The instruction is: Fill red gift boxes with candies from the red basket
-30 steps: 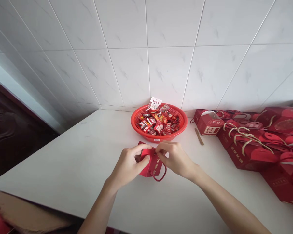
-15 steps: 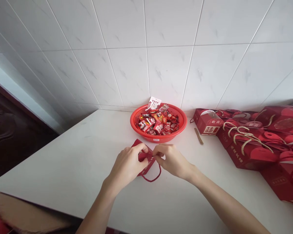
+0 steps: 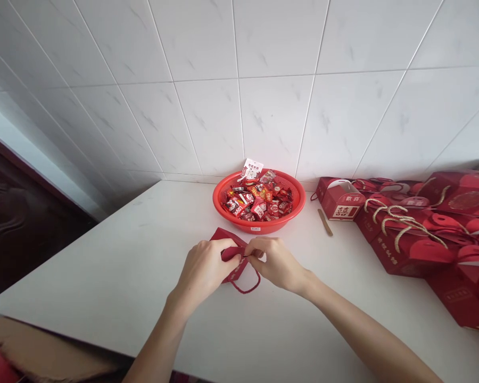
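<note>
A small dark-red gift box [image 3: 224, 234] with pale lettering stands on the white table in front of me, partly covered by my hands. My left hand [image 3: 207, 264] is closed on the box's upper part, thumb and fingers pinching a red flap. From the right, my right hand [image 3: 274, 263] pinches a thin dark-red cord close to the left fingertips. A loop of that cord [image 3: 245, 291] hangs out over the near side of the box. Just behind the box is a red plastic basket [image 3: 259, 229] of wrapped sweets [image 3: 259, 199].
Several red gift boxes [image 3: 407, 250], some with beige rope handles, crowd the table's right side. A flat wooden stick [image 3: 324, 222] lies beside the nearest-standing box [image 3: 340, 201]. White tiles [image 3: 277, 117] rise behind the table [image 3: 115, 276]. An open cardboard carton [image 3: 43, 351] sits low at left.
Both hands and the box have shifted slightly left. My right fingertips have come closer to the left ones, still pinching the cord.
</note>
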Demonstrator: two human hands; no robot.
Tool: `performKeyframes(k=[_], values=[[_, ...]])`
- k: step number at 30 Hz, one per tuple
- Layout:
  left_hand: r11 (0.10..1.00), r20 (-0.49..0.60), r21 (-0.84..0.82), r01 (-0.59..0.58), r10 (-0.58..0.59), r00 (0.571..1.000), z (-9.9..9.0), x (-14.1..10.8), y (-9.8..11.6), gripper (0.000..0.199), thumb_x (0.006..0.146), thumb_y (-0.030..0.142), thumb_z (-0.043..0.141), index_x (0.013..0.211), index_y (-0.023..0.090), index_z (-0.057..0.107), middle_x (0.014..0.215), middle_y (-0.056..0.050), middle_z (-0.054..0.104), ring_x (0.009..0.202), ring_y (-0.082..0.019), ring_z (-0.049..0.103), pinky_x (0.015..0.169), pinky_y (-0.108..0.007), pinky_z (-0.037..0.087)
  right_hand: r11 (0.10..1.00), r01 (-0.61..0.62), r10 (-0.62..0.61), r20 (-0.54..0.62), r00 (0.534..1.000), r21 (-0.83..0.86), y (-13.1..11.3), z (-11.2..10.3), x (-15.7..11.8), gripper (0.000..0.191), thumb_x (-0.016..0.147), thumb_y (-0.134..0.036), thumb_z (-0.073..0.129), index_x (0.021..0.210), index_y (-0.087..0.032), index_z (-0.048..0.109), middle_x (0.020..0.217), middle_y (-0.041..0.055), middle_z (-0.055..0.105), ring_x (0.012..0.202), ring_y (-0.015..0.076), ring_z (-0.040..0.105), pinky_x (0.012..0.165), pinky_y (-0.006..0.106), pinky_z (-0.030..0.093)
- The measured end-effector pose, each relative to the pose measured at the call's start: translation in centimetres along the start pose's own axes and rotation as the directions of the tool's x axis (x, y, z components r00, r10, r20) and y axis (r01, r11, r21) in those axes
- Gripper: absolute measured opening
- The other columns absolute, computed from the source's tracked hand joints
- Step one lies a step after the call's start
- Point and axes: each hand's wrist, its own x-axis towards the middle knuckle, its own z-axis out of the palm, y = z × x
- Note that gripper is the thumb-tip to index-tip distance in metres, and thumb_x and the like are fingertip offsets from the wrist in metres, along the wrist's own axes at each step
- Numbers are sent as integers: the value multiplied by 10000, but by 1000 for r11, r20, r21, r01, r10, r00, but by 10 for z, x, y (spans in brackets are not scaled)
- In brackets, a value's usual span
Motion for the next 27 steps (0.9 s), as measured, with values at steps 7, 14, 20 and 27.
performKeyframes(k=[7, 14, 20, 27], values=[[1000, -32, -2, 31, -31, 999, 0, -1, -8, 137, 764, 274, 576, 645, 258, 642, 535, 32, 599, 488, -160, 505, 505, -248, 335, 1000, 3, -3, 8, 1000, 20, 0, -2, 1, 241, 763, 48, 550, 779, -172, 647, 767, 13, 684, 660, 121, 559, 641, 235, 459], [994, -58, -62, 92, -96, 994, -8, -8, -12, 157, 742, 264, 571, 786, 283, 720, 679, 61, 722, 573, -148, 608, 583, -241, 413, 998, 31, -31, 2, 1000, 60, 1, 1, 0, 251, 755, 58, 536, 744, -173, 633, 742, 3, 665, 647, 111, 546, 635, 223, 457], [997, -7, 33, 73, -73, 997, -7, -6, -6, 145, 755, 274, 572, 756, 280, 717, 596, 58, 688, 546, -160, 576, 577, -259, 400, 996, 37, -39, 22, 999, 87, 1, 6, -1, 255, 750, 57, 554, 776, -170, 668, 772, 11, 685, 666, 114, 569, 656, 225, 473], [991, 98, -135, -4, 17, 995, -10, -3, -15, 233, 809, 272, 551, 908, 270, 762, 778, 51, 760, 607, -150, 628, 602, -246, 456, 996, 19, -19, -3, 1000, 88, 5, 10, 0, 232, 747, 34, 568, 766, -175, 668, 767, 16, 691, 659, 120, 583, 649, 230, 485]])
